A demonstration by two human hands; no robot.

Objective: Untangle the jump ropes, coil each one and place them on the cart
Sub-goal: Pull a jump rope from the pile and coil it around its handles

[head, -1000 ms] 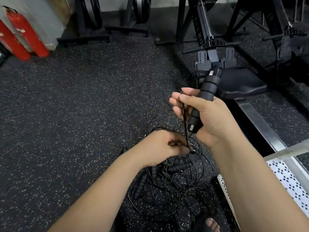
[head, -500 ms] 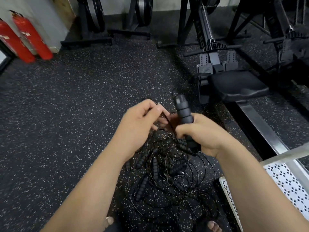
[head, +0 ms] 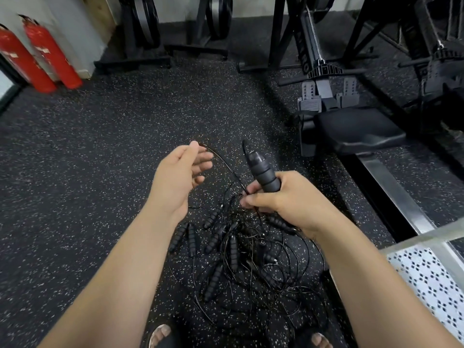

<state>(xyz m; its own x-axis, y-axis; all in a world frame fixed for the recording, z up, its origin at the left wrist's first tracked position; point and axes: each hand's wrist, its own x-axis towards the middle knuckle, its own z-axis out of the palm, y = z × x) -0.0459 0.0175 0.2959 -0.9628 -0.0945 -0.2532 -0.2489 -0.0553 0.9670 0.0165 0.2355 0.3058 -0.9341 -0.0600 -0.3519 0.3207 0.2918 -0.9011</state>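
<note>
- The right grip (head: 283,202) is clenched round a jump-rope handle (head: 265,172); the left grip (head: 180,172) pinches its cord (head: 226,164), which arcs between them
- Pulling hard could, I judge, cinch knots in the tangled pile (head: 238,254) below both grips, or drag it along
- Speckled rubber floor (head: 125,146); cart (head: 426,272) right of the right grip, rowing machine (head: 351,129) beyond it, fire extinguishers (head: 50,54) far left

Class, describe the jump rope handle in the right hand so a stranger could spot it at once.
Start at the black rower seat on the right, then look left and down to the right hand. The ribbed black handle sticks up out of that grip. Unlike the handles in the tangle on the floor, it alone is held up.
</note>
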